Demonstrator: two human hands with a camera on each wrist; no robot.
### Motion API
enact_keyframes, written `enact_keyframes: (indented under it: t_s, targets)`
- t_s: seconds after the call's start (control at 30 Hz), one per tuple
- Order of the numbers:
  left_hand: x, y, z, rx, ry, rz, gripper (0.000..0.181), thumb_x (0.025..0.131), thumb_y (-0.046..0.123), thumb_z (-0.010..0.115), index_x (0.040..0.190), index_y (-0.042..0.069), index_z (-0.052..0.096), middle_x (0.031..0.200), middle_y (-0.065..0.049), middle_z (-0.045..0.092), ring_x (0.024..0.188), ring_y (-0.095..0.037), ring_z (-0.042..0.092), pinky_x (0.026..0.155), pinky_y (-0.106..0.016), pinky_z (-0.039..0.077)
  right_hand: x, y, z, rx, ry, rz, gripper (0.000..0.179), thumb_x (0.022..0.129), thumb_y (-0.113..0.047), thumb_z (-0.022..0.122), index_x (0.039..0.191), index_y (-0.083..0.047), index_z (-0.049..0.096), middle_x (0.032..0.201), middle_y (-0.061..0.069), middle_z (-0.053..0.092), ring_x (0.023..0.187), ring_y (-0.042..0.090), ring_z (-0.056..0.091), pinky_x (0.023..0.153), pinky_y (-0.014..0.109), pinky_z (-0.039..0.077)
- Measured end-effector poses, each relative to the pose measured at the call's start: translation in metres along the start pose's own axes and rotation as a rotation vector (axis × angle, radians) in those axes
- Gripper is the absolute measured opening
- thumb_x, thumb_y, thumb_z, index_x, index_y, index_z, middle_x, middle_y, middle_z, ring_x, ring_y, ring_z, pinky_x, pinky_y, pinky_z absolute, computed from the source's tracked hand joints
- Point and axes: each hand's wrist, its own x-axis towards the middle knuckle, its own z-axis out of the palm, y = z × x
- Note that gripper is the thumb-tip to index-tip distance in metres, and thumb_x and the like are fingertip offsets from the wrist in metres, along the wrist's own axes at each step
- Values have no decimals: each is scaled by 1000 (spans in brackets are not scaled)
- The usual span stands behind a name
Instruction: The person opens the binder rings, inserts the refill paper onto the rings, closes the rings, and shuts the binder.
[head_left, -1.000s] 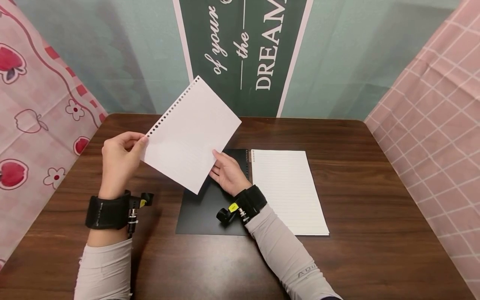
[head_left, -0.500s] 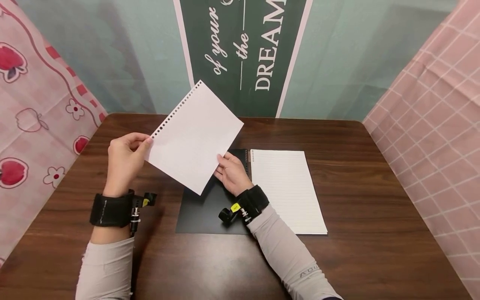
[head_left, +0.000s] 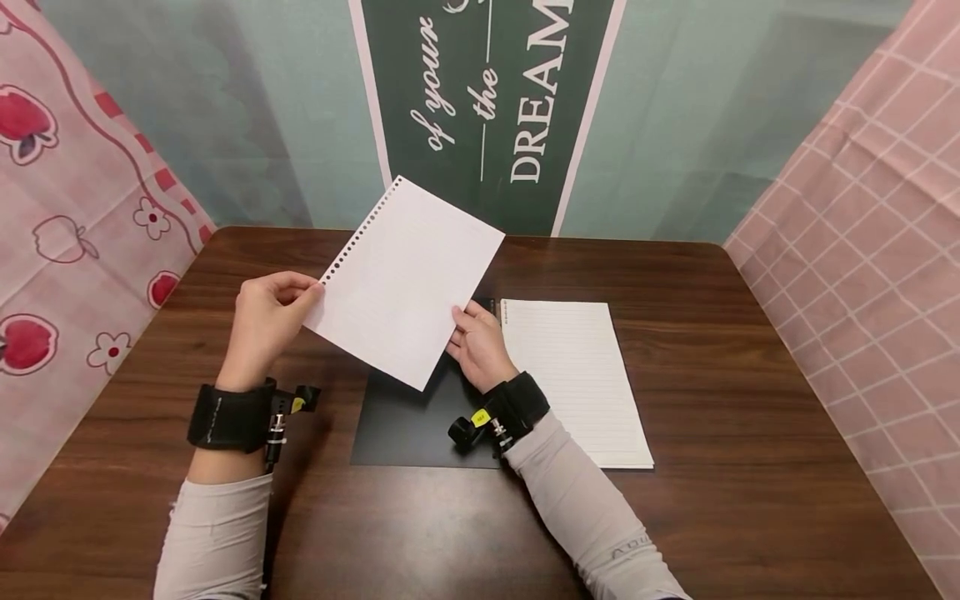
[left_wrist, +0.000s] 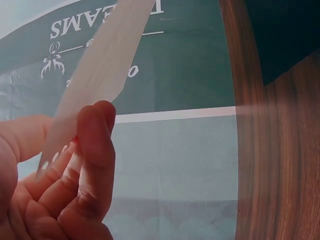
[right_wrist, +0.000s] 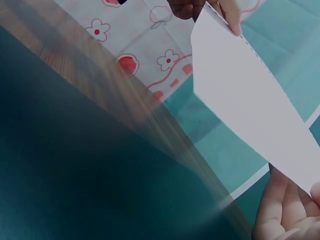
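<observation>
On my head feed I had the white rectangular paper sheet with a hole-punched edge (head_left: 405, 283) mid-frame, raised and tilted over the dark brown wood-grain table (head_left: 735, 417). Bare left hand (head_left: 272, 321), left of centre: pinched the punched edge's lower end. Bare right hand (head_left: 482, 348), centre: pinched the right edge, thumb on top. Black flat rectangular cover (head_left: 420, 429) lay lower centre, white ruled paper stack (head_left: 573, 379) right.

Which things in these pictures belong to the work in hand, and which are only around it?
Work in hand:
loose punched sheet, held by the left hand and the right hand
probably also the lined pages and black cover, lying on the table

Only around it:
lettered green panel behind
apple-print cloth, left
pink checked cloth, right
black wrist straps, worn
</observation>
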Motion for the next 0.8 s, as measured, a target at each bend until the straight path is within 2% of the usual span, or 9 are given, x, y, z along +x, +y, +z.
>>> enact_keyframes:
  t_s: [0.23, 0.33, 0.4, 0.57, 0.67, 0.8]
  targets:
    - [0, 0, 3, -26, -65, -8, 26, 95, 22, 65, 98, -2, 73, 68, 15, 63, 62, 0, 54, 52, -21, 40, -4, -8, -8, -73, 7, -17, 37, 107, -11, 38, 142, -2, 46, 101, -1, 66, 87, 8, 69, 80, 30, 52]
    - [0, -1, 4, -68, -130, -8, 26, 95, 21, 65, 101, -4, 72, 71, 11, 67, 62, 0, 55, 53, -21, 42, -6, -12, -13, -104, 14, -23, 37, 107, -11, 38, 142, -1, 46, 97, -3, 66, 84, 7, 69, 78, 28, 52]
    - [1, -1, 5, -82, -174, -3, 26, 95, 20, 65, 103, -4, 72, 74, 5, 70, 62, -2, 55, 53, -22, 43, -7, -15, -16, -124, 21, -30, 36, 107, -11, 38, 141, -1, 46, 94, -4, 66, 83, 6, 69, 76, 27, 52]
    - [2, -3, 11, -60, -259, 1, 24, 95, 18, 66, 103, -3, 73, 79, -7, 71, 61, -5, 54, 53, -23, 42, -11, -21, -27, -163, 36, -49, 34, 107, -10, 39, 139, 0, 47, 87, -6, 66, 76, 4, 67, 73, 24, 51]
    - [3, -5, 18, -58, -302, -4, 23, 95, 17, 66, 102, -3, 73, 79, -10, 71, 62, -7, 55, 54, -23, 43, -13, -25, -34, -179, 48, -61, 33, 107, -10, 41, 137, 1, 48, 82, -6, 67, 72, 3, 65, 71, 23, 51]
    - [3, -5, 27, -63, -362, -12, 21, 95, 16, 66, 102, -3, 72, 79, -10, 71, 65, -11, 55, 57, -24, 42, -16, -29, -43, -213, 84, -83, 34, 106, -9, 43, 137, 2, 50, 73, -8, 66, 61, 0, 58, 62, 19, 48]
